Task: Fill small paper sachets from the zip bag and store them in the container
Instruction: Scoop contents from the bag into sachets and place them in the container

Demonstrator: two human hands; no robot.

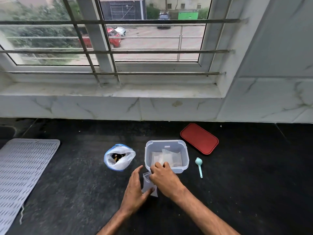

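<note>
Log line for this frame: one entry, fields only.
phase: sachet handling | left grip: holds sachet | right grip: pinches sachet top | container: open, stored sachets inside | zip bag: open

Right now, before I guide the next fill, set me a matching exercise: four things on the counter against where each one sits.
Things:
1. red rectangular plastic lid
2. clear plastic zip bag with a blue rim
3. small teal plastic scoop
4. small white paper sachet

Places:
A. held between the left hand and the right hand
B. left of the clear plastic container, mouth open
C. right of the container, nearer the person
D. behind and right of the container, lying flat

Pairs: 1-D, 2-B, 3-C, 4-A
</note>
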